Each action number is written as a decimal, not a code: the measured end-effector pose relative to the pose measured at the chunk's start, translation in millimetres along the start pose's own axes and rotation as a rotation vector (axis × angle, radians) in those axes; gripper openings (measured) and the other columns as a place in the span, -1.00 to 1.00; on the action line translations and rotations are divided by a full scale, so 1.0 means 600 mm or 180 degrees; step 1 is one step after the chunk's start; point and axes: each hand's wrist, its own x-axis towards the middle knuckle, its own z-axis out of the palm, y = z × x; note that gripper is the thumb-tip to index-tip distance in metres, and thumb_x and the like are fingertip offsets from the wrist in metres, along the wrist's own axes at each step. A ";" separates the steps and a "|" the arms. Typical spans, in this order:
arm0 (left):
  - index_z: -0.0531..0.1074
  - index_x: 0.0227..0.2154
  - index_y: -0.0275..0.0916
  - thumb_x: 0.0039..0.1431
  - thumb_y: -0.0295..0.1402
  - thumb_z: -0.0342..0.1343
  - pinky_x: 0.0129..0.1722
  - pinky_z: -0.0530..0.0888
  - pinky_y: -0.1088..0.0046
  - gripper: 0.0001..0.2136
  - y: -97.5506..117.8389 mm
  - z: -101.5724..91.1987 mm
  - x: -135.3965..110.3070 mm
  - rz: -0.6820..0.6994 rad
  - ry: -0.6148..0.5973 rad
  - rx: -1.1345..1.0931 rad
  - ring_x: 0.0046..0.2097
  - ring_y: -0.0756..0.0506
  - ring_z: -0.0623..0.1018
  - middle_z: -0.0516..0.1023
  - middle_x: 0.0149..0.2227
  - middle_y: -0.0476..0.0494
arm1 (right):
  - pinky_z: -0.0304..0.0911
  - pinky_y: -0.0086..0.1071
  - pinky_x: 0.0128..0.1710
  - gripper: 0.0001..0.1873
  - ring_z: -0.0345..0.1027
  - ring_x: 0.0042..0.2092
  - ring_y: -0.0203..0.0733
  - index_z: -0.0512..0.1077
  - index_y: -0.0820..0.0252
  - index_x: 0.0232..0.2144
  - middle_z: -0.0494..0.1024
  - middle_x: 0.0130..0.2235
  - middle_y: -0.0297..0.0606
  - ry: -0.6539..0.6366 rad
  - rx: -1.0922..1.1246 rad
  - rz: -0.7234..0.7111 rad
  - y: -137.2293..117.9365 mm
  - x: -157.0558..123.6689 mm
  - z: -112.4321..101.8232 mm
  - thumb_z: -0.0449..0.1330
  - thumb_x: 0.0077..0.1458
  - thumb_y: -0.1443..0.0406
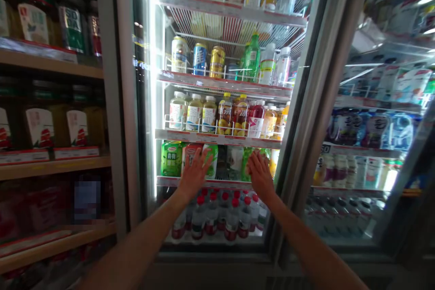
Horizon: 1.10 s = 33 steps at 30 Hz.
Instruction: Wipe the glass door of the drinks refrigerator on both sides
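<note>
My left hand point(194, 171) is spread with fingers apart in front of the lower drink shelf. Behind its fingers stand a pinkish pack point(186, 153) and a green-and-white pack point(212, 158); I cannot tell if it touches them. To its left is a green drink pack point(171, 158). Over on the right, my right hand point(261, 172) has its fingers stretched out at a green bottle point(245, 163), partly covering it; contact is unclear. Between the hands stands a clear bottle with a pale label point(235, 161).
Above are shelves of bottled drinks point(195, 111) and cans point(216, 61). Red-capped bottles point(233, 217) stand at the cooler's bottom. A metal door frame point(331, 99) borders the right, with another drinks cooler behind glass. Wooden shelves point(54, 167) with large jars are at left.
</note>
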 end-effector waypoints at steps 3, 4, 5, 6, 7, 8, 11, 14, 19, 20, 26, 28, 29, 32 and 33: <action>-0.06 0.25 -0.17 -0.02 -0.29 0.21 0.20 0.00 -0.11 -0.20 0.004 0.003 -0.005 -0.0037 -0.0030 -0.0033 0.31 -0.31 -0.16 -0.14 0.30 -0.28 | 0.03 0.00 0.21 -0.47 -0.19 0.32 -0.02 0.18 0.29 0.16 0.18 0.23 -0.08 -0.0285 -0.0048 -0.0378 -0.023 -0.055 0.005 -0.06 0.12 0.48; -0.06 0.25 -0.18 -0.02 -0.29 0.21 0.20 0.00 -0.11 -0.21 0.005 0.004 -0.006 -0.0049 -0.0032 -0.0045 0.31 -0.31 -0.17 -0.15 0.30 -0.29 | 0.03 -0.01 0.21 -0.47 -0.18 0.31 -0.03 0.20 0.29 0.15 0.19 0.23 -0.08 -0.0393 -0.0043 -0.0519 -0.030 -0.065 0.006 -0.06 0.10 0.50; -0.06 0.25 -0.18 -0.02 -0.29 0.21 0.20 -0.01 -0.12 -0.21 0.006 0.005 -0.008 -0.0052 -0.0032 -0.0058 0.31 -0.31 -0.18 -0.15 0.30 -0.29 | 0.03 -0.02 0.22 -0.46 -0.16 0.31 -0.04 0.20 0.28 0.15 0.20 0.22 -0.09 -0.0478 -0.0020 -0.0623 -0.035 -0.068 0.006 -0.06 0.09 0.51; -0.06 0.25 -0.17 -0.01 -0.29 0.21 0.20 -0.02 -0.12 -0.22 0.006 0.006 -0.009 -0.0050 -0.0032 -0.0071 0.31 -0.31 -0.18 -0.16 0.31 -0.29 | 0.01 -0.01 0.22 -0.45 -0.16 0.31 -0.06 0.20 0.27 0.15 0.20 0.22 -0.10 -0.0528 0.0019 -0.0660 -0.036 -0.062 0.006 -0.06 0.09 0.51; -0.05 0.25 -0.17 0.00 -0.30 0.20 0.20 -0.02 -0.13 -0.22 0.006 0.007 -0.010 -0.0040 -0.0035 -0.0084 0.31 -0.30 -0.19 -0.17 0.31 -0.28 | 0.00 0.00 0.22 -0.45 -0.17 0.31 -0.06 0.18 0.27 0.16 0.19 0.23 -0.09 -0.0519 0.0067 -0.0614 -0.034 -0.048 0.007 -0.05 0.09 0.51; -0.05 0.25 -0.17 0.00 -0.30 0.19 0.20 -0.02 -0.13 -0.23 0.006 0.008 -0.011 -0.0025 -0.0045 -0.0094 0.31 -0.30 -0.19 -0.17 0.31 -0.28 | -0.01 0.01 0.23 -0.45 -0.20 0.32 -0.06 0.17 0.27 0.17 0.18 0.23 -0.07 -0.0457 0.0112 -0.0492 -0.032 -0.029 0.008 -0.05 0.10 0.50; -0.03 0.25 -0.16 0.01 -0.33 0.17 0.20 -0.02 -0.12 -0.26 0.003 0.015 -0.021 0.0041 -0.0102 -0.0076 0.31 -0.29 -0.19 -0.16 0.31 -0.27 | -0.04 0.06 0.23 -0.47 -0.29 0.33 -0.04 0.14 0.30 0.18 0.14 0.25 -0.03 -0.0174 0.0175 -0.0021 -0.038 0.021 0.014 -0.06 0.14 0.46; -0.04 0.25 -0.16 0.02 -0.35 0.14 0.20 0.01 -0.11 -0.27 -0.003 0.025 -0.042 0.0114 -0.0185 -0.0022 0.31 -0.28 -0.17 -0.14 0.31 -0.26 | 0.00 0.00 0.23 -0.48 -0.19 0.32 -0.06 0.17 0.28 0.17 0.18 0.23 -0.08 -0.0388 0.0253 -0.0463 -0.080 0.011 0.023 -0.09 0.14 0.48; -0.03 0.24 -0.11 0.00 -0.32 0.16 0.21 0.03 -0.07 -0.26 -0.019 0.035 -0.078 0.0290 -0.0330 0.0003 0.32 -0.24 -0.13 -0.11 0.31 -0.20 | 0.03 -0.05 0.22 -0.49 -0.05 0.28 -0.11 0.19 0.24 0.16 0.23 0.21 -0.15 -0.0735 0.0369 -0.1177 -0.107 -0.030 0.028 -0.04 0.14 0.46; -0.02 0.24 -0.10 0.00 -0.31 0.17 0.21 0.02 -0.07 -0.26 -0.021 0.035 -0.082 0.0307 -0.0323 -0.0019 0.32 -0.24 -0.12 -0.10 0.31 -0.19 | 0.01 -0.02 0.23 -0.47 -0.09 0.29 -0.10 0.16 0.23 0.17 0.22 0.22 -0.14 -0.0623 0.0355 -0.0981 -0.091 -0.024 0.027 -0.04 0.14 0.46; 0.03 0.22 -0.12 -0.02 -0.25 0.20 0.22 -0.01 -0.08 -0.26 -0.011 0.042 -0.082 0.0239 -0.0165 -0.0181 0.32 -0.28 -0.16 -0.08 0.30 -0.20 | 0.01 0.12 0.19 -0.35 -0.25 0.33 0.00 -0.15 0.15 0.28 -0.02 0.30 -0.06 0.0401 -0.0019 0.0528 0.013 -0.014 0.008 -0.08 0.18 0.41; 0.05 0.22 -0.12 -0.01 -0.25 0.19 0.22 0.00 -0.08 -0.28 -0.004 0.045 -0.082 0.0174 -0.0185 -0.0216 0.32 -0.28 -0.16 -0.07 0.30 -0.20 | 0.04 0.13 0.17 -0.34 -0.21 0.32 0.01 -0.20 0.14 0.29 -0.03 0.30 -0.05 0.0402 -0.0111 0.0634 0.015 -0.050 0.004 -0.09 0.18 0.43; 0.06 0.22 -0.13 -0.01 -0.26 0.18 0.22 0.00 -0.08 -0.29 -0.002 0.046 -0.082 0.0150 -0.0193 -0.0226 0.32 -0.28 -0.16 -0.06 0.30 -0.20 | 0.04 0.14 0.17 -0.33 -0.21 0.32 0.02 -0.20 0.14 0.29 -0.02 0.30 -0.04 0.0355 -0.0128 0.0640 0.013 -0.068 0.003 -0.09 0.18 0.44; 0.06 0.22 -0.12 0.01 -0.27 0.16 0.23 -0.04 -0.08 -0.31 -0.004 0.047 -0.083 0.0148 -0.0174 -0.0237 0.32 -0.28 -0.16 -0.07 0.30 -0.20 | 0.04 0.15 0.16 -0.34 -0.22 0.32 0.03 -0.15 0.16 0.28 -0.01 0.30 -0.03 0.0204 -0.0040 0.0533 0.020 -0.087 0.000 -0.09 0.17 0.45; 0.05 0.22 -0.12 0.01 -0.28 0.16 0.23 -0.05 -0.08 -0.31 -0.007 0.047 -0.082 0.0170 -0.0157 -0.0244 0.32 -0.27 -0.16 -0.07 0.30 -0.20 | 0.02 0.16 0.17 -0.36 -0.22 0.32 0.03 -0.12 0.17 0.27 0.00 0.29 -0.02 0.0202 -0.0006 0.0532 0.031 -0.078 -0.001 -0.08 0.17 0.44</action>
